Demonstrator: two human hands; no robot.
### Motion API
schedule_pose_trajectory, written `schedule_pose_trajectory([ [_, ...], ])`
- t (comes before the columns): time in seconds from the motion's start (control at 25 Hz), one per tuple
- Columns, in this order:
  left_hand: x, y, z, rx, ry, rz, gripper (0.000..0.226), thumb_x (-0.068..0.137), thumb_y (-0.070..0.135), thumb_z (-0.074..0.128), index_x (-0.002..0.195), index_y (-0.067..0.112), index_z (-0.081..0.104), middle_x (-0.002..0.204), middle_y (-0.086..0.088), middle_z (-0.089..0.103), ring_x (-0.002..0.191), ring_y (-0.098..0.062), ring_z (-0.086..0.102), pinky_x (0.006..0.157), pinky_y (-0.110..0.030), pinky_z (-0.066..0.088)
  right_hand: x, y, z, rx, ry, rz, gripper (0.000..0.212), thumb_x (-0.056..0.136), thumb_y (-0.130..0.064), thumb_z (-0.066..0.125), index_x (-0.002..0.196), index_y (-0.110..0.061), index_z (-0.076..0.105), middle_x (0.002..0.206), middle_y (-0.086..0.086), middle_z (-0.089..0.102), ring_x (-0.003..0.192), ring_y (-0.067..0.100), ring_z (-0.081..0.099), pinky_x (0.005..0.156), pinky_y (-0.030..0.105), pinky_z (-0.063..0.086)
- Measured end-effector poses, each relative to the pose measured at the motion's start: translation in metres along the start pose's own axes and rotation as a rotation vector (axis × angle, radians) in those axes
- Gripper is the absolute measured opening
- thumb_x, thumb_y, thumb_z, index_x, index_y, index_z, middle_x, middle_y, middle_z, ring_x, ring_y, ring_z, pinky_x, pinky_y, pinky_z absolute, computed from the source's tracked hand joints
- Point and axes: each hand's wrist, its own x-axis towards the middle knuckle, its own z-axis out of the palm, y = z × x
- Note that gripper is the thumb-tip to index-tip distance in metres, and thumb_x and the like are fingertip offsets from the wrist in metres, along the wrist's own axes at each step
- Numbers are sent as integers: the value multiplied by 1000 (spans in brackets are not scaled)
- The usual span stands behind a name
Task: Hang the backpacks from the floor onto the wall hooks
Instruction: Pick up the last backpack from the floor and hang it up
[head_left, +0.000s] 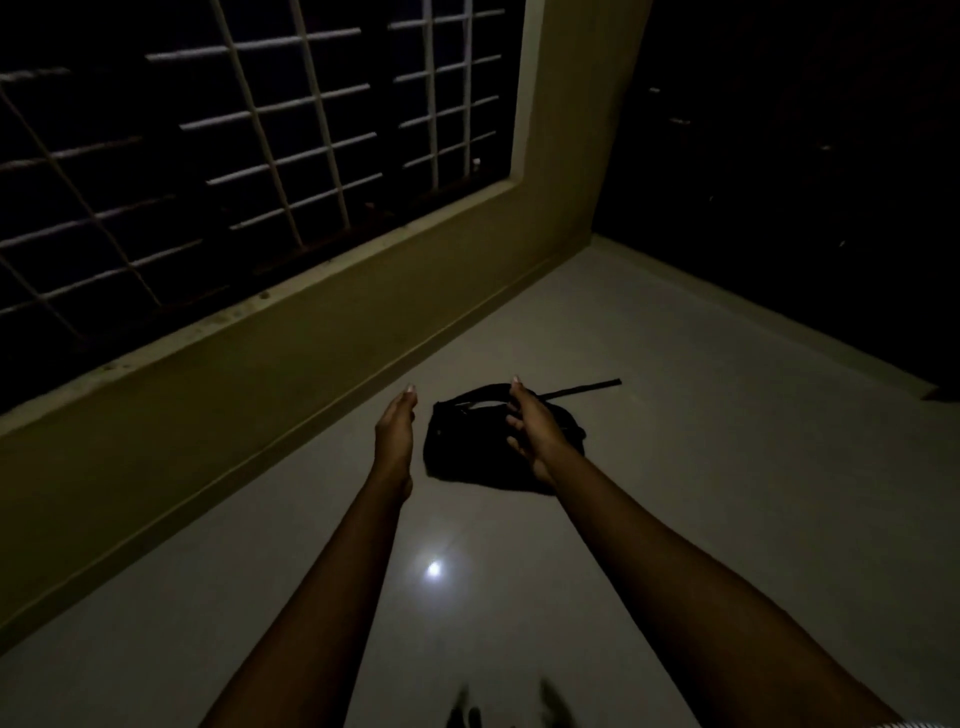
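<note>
A black backpack (467, 447) lies flat on the pale tiled floor (675, 467), with one thin strap (587, 388) stretched out to the right. My left hand (396, 434) reaches forward just left of the bag, fingers straight, holding nothing. In front of the bag's right part my right hand (531, 428) is stretched out with relaxed fingers, and holds nothing. No wall hooks are in view.
A low yellowish wall (260, 374) with a barred window (249, 135) runs along the left. The right and far side of the room is dark. A light reflection (434, 569) shows on the floor between my arms.
</note>
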Motion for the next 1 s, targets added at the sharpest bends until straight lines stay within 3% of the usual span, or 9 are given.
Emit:
schedule_pose_trajectory([
  [0.24,105,19,69,-6,54,-34,54,94,42,39,140,13,39,147,-6,41,135,-23,37,109,-35,25,111,-57,-15,-79,-84,28,64,92,-53,39,145,-17,32,151,6,37,135,24,38,108,36,32],
  [0.4,187,4,129,-29,174,-83,49,95,34,41,139,11,40,147,-7,41,134,-23,38,110,-33,26,218,-88,-43,-243,-211,94,63,94,-50,37,145,-13,30,151,9,36,135,26,38,106,35,34],
  [0.56,267,-28,171,23,263,-159,42,95,29,43,134,13,46,141,-5,48,118,-14,46,94,-23,31,338,-87,-57,-426,-306,168,57,95,-45,40,141,-12,38,141,9,47,128,27,48,104,34,40],
  [0.64,336,-72,186,66,300,-215,39,94,30,45,130,16,51,138,-6,51,109,-13,48,92,-23,35,428,-51,-56,-514,-335,189,54,94,-44,44,137,-11,46,137,12,53,121,28,54,103,35,44],
  [0.76,414,-153,192,25,347,-340,38,94,27,46,130,15,51,139,-9,51,119,-24,52,102,-30,41,529,31,-58,-616,-361,221,50,93,-40,49,130,-7,53,132,13,57,119,29,56,99,32,45],
  [0.92,494,-290,179,-48,396,-455,37,96,18,42,132,11,49,135,-13,52,112,-23,52,80,-22,45,639,171,-59,-814,-423,175,50,91,-35,55,129,-4,52,131,13,56,125,28,50,105,37,40],
  [1.0,521,-364,164,-41,469,-528,40,96,21,43,134,10,45,140,-12,47,119,-24,48,87,-21,41,682,250,-58,-944,-484,91,55,86,-35,61,132,-6,50,134,12,53,130,28,46,106,38,38],
])
